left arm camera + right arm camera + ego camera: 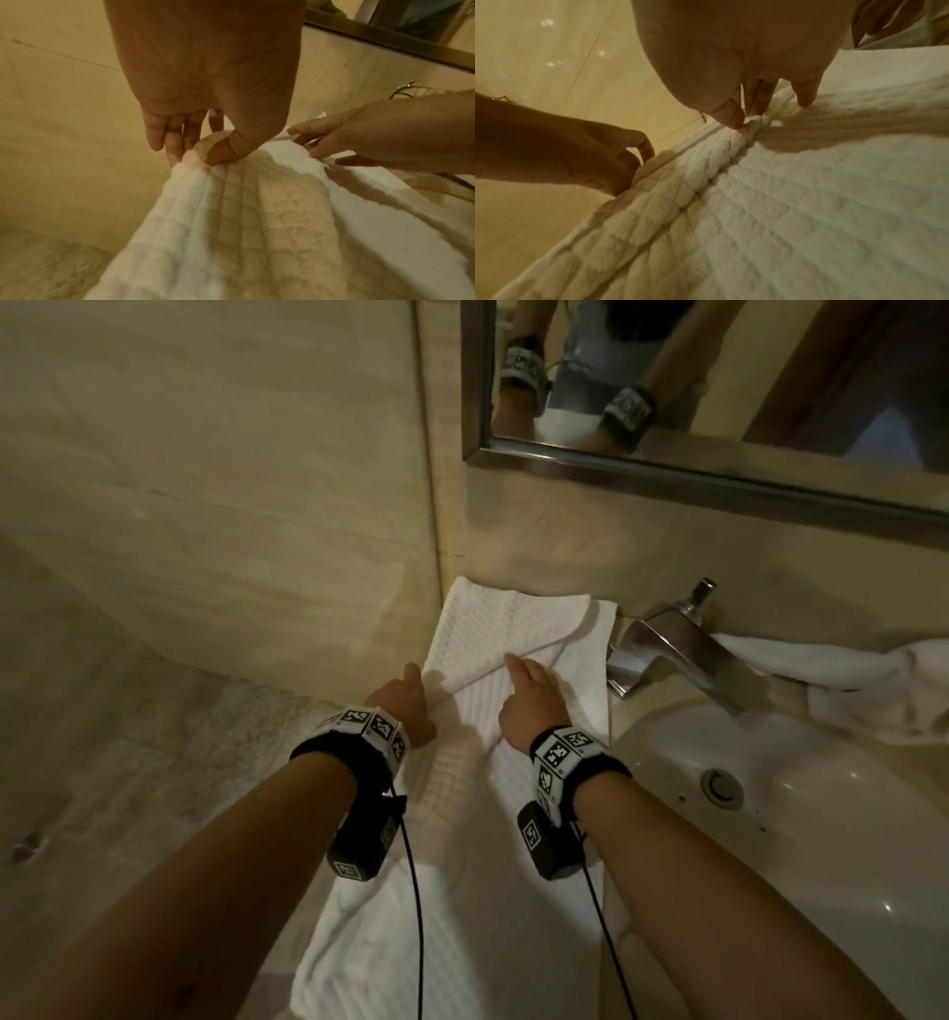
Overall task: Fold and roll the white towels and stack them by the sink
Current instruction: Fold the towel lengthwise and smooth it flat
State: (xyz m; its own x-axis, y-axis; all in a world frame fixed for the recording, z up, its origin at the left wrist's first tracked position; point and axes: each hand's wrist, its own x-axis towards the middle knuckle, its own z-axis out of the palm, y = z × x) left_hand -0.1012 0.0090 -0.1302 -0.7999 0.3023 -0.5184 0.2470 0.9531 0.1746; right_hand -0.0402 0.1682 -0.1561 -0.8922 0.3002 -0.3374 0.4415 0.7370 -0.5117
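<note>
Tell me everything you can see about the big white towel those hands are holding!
The white waffle-textured towel looks like soft cotton with a bumpy grid. It lies stretched along the beige countertop left of the white sink, its near end hanging toward the person. A far corner is folded over diagonally. The left hand pinches its left edge; the right hand pinches a fold in the middle.
</note>
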